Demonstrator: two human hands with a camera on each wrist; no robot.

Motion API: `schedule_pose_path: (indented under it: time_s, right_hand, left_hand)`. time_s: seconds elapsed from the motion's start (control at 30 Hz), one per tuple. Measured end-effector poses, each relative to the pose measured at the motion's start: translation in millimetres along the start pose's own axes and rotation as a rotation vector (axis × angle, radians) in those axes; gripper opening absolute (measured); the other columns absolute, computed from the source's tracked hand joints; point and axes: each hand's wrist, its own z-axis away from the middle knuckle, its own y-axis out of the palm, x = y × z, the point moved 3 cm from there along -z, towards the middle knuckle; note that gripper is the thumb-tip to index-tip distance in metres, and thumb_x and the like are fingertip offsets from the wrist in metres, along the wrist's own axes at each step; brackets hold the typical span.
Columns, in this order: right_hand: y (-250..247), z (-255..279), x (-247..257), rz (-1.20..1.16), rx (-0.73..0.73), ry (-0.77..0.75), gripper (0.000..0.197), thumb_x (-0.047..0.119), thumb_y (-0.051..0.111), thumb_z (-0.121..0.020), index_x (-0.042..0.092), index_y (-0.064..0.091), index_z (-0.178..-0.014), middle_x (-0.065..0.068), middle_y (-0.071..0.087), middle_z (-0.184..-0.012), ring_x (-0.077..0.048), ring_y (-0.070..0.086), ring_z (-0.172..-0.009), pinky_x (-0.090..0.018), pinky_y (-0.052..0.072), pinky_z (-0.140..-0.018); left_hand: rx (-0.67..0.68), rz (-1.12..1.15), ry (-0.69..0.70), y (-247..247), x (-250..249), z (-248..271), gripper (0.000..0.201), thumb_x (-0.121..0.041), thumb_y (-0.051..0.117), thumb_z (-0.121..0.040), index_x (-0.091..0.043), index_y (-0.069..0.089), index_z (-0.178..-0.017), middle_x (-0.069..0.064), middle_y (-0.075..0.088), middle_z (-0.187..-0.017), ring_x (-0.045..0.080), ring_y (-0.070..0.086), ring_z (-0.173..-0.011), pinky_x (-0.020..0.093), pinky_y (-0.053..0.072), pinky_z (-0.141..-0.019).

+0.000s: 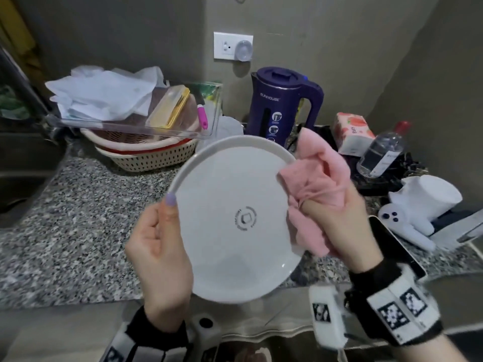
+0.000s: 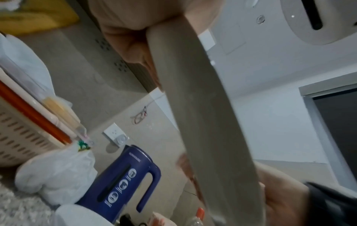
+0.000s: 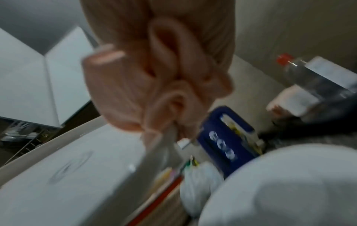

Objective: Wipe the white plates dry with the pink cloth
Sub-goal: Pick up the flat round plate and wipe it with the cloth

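A round white plate (image 1: 230, 246) is held up over the counter with its marked underside toward me. My left hand (image 1: 159, 241) grips its left rim, thumb on the near face. My right hand (image 1: 347, 228) holds the bunched pink cloth (image 1: 316, 184) against the plate's right rim. In the left wrist view the plate (image 2: 203, 107) shows edge-on, my left hand (image 2: 133, 44) at its top edge. In the blurred right wrist view the pink cloth (image 3: 160, 73) folds over the plate (image 3: 77, 175) rim.
On the speckled granite counter (image 1: 78, 218) behind stand stacked baskets (image 1: 146, 155) under a clear tray (image 1: 130, 121), a purple kettle (image 1: 282, 105), a tissue box (image 1: 352, 131), a clear bottle (image 1: 381, 152) and a white toy (image 1: 418, 205). A phone (image 1: 392, 244) lies at right.
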Motion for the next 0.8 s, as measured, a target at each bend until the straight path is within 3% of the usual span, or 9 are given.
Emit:
schedule_pose_path:
  time_s: [0.13,0.2,0.3,0.4,0.47,0.53,0.6,0.7,0.8]
  right_hand:
    - [5,19,-32,-0.203,-0.189,0.154,0.025,-0.005,0.07,-0.074,0.001,0.064,-0.097,-0.01,0.069,-0.086,-0.014,0.063,-0.069,-0.023,0.05,-0.057]
    - [11,25,-45,-0.34,-0.228,0.236,0.029,0.008,0.072,-0.067,0.001,0.064,-0.094,-0.014,0.064,-0.081,-0.022,0.059,-0.068,-0.024,0.045,-0.052]
    - [43,51,-62,-0.517,-0.162,0.409,0.043,0.021,0.073,-0.06,0.002,0.061,-0.096,-0.025,0.058,-0.079,-0.023,0.055,-0.057,-0.026,0.044,-0.051]
    - [64,66,-70,-0.698,-0.229,0.477,0.024,0.014,0.069,-0.063,0.009,0.058,-0.085,-0.012,0.051,-0.066,-0.014,0.049,-0.047,-0.023,0.042,-0.049]
    - [58,58,-65,-0.695,-0.227,0.395,0.021,0.013,0.067,-0.065,0.011,0.055,-0.082,-0.011,0.049,-0.07,-0.015,0.046,-0.052,-0.025,0.04,-0.052]
    - [40,43,-54,-0.605,-0.21,0.291,0.029,0.018,0.07,-0.064,0.009,0.054,-0.087,-0.014,0.051,-0.078,-0.016,0.047,-0.056,-0.025,0.04,-0.052]
    - [21,28,-34,-0.424,-0.19,0.194,0.028,0.017,0.07,-0.063,0.004,0.056,-0.083,-0.014,0.057,-0.076,-0.017,0.051,-0.052,-0.023,0.043,-0.05]
    - [11,16,1,-0.085,-0.119,0.01,0.019,0.013,0.067,-0.072,0.003,0.058,-0.085,-0.006,0.065,-0.075,-0.011,0.058,-0.058,-0.02,0.045,-0.055]
    - [30,22,19,0.498,-0.054,-0.288,0.023,0.015,0.063,-0.079,0.01,0.047,-0.094,-0.013,0.054,-0.091,-0.022,0.047,-0.083,-0.019,0.038,-0.07]
  left_hand:
    - [-0.078,0.008,-0.008,3,11,-1,0.03,-0.047,0.052,-0.095,-0.024,0.066,-0.082,-0.007,0.073,-0.075,0.018,0.068,-0.071,0.033,0.057,-0.063]
    - [-0.145,0.04,-0.043,7,19,1,0.031,-0.04,0.05,-0.098,-0.017,0.066,-0.086,-0.009,0.074,-0.075,0.011,0.07,-0.07,0.028,0.056,-0.059]
    - [-0.247,0.098,-0.038,15,21,3,0.027,-0.032,0.041,-0.102,-0.022,0.062,-0.088,-0.016,0.073,-0.074,0.003,0.069,-0.069,0.023,0.055,-0.06]
    - [-0.181,0.029,0.137,21,11,7,0.031,-0.048,0.038,-0.1,-0.024,0.053,-0.087,-0.02,0.065,-0.07,-0.003,0.06,-0.063,0.019,0.051,-0.055]
    - [-0.037,-0.015,0.226,22,3,9,0.032,-0.053,0.034,-0.098,-0.026,0.049,-0.092,-0.021,0.062,-0.075,-0.004,0.056,-0.066,0.017,0.047,-0.055]
    - [0.121,-0.007,0.226,24,-3,1,0.031,-0.051,0.033,-0.098,-0.025,0.05,-0.104,-0.021,0.066,-0.088,-0.006,0.06,-0.077,0.014,0.049,-0.063]
    - [0.179,0.016,0.179,23,-5,-15,0.04,-0.049,0.036,-0.095,-0.02,0.054,-0.114,-0.018,0.069,-0.096,-0.001,0.064,-0.087,0.016,0.051,-0.069]
    - [0.073,0.084,0.047,19,-2,-28,0.035,-0.03,0.037,-0.1,-0.013,0.061,-0.118,-0.015,0.074,-0.099,0.004,0.069,-0.095,0.018,0.053,-0.074]
    - [-0.001,0.05,-0.049,22,8,-20,0.029,-0.023,0.038,-0.104,-0.021,0.066,-0.108,-0.018,0.075,-0.091,0.003,0.071,-0.088,0.017,0.054,-0.071]
